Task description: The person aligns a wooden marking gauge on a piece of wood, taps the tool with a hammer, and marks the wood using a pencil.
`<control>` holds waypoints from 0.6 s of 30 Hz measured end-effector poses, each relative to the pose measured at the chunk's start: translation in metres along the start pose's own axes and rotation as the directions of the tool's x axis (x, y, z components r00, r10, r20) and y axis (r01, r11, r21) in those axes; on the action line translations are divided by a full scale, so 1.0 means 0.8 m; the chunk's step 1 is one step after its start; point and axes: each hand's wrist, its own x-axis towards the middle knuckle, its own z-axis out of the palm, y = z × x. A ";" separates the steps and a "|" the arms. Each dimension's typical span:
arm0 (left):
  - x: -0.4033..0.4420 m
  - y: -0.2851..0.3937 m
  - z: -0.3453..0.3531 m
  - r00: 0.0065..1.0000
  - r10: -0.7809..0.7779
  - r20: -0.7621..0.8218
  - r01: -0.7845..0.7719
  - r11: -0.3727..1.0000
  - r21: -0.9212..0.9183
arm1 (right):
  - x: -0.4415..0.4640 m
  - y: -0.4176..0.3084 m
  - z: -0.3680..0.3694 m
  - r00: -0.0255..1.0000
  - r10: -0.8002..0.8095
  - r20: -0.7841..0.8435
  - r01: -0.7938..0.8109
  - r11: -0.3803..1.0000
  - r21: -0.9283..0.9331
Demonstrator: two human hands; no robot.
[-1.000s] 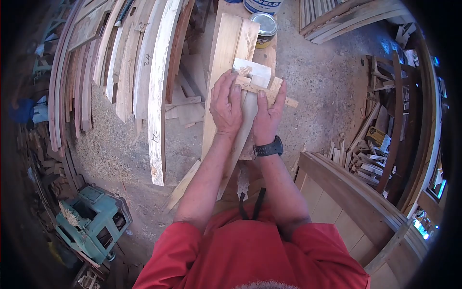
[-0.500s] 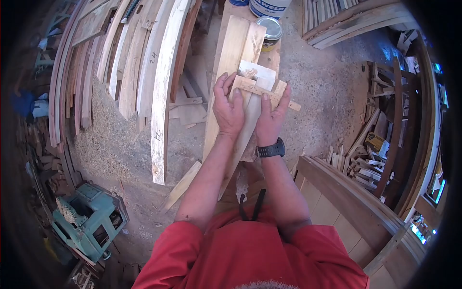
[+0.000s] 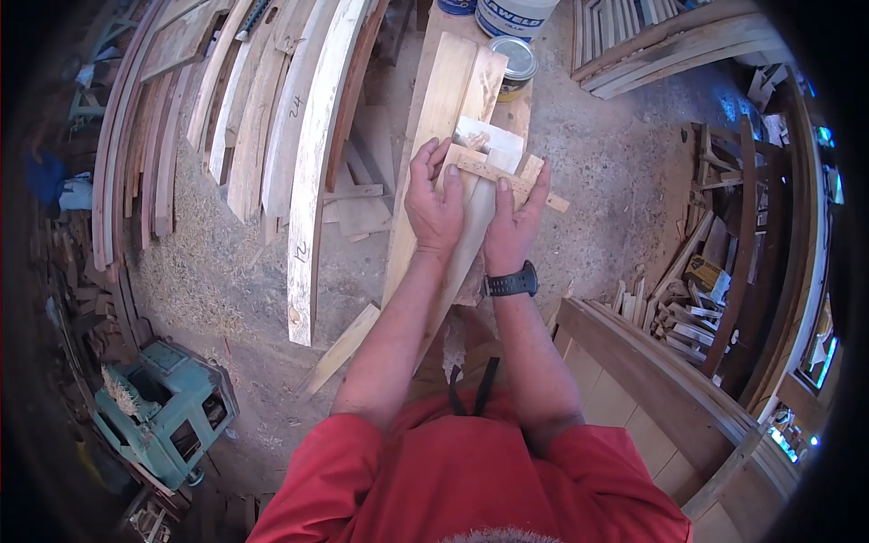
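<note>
My left hand point(image 3: 436, 204) grips the left end of a small wooden crosspiece point(image 3: 489, 169), its thumb on the near side. On the other end my right hand point(image 3: 516, 217) is closed, thumb and fingers pressed to the wood. The crosspiece lies across a long narrow board point(image 3: 471, 231) that runs back toward my body between my forearms. Just beyond it is a pale, whitish block point(image 3: 501, 145). Longer planks point(image 3: 445, 86) lie underneath and to the left. The undersides of the held pieces are hidden.
A metal can point(image 3: 514, 61) and a glue bucket point(image 3: 516, 14) stand at the far end of the bench. Long boards point(image 3: 317, 163) are stacked at the left. A green machine point(image 3: 167, 412) sits lower left, a wooden panel point(image 3: 652, 389) lower right, and scrap wood point(image 3: 692, 321) at the right.
Both hands and the crosspiece have shifted slightly right and down in the view, as have the planks and cans. The left fingers spread a little compared with a second ago.
</note>
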 end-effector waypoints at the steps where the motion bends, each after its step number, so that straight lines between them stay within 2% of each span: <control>1: 0.000 -0.001 0.000 1.000 0.005 -0.006 -0.005 1.000 0.003 | 0.000 -0.001 0.001 1.000 0.004 -0.001 -0.004 1.000 -0.006; 7: -0.001 0.000 0.001 1.000 0.011 -0.019 -0.011 1.000 0.012 | -0.001 -0.007 0.001 1.000 -0.022 -0.018 0.020 0.994 -0.104; 18: 0.001 -0.002 0.004 0.999 0.012 -0.034 -0.012 1.000 0.006 | 0.000 -0.012 0.000 1.000 -0.001 0.020 0.003 0.997 -0.077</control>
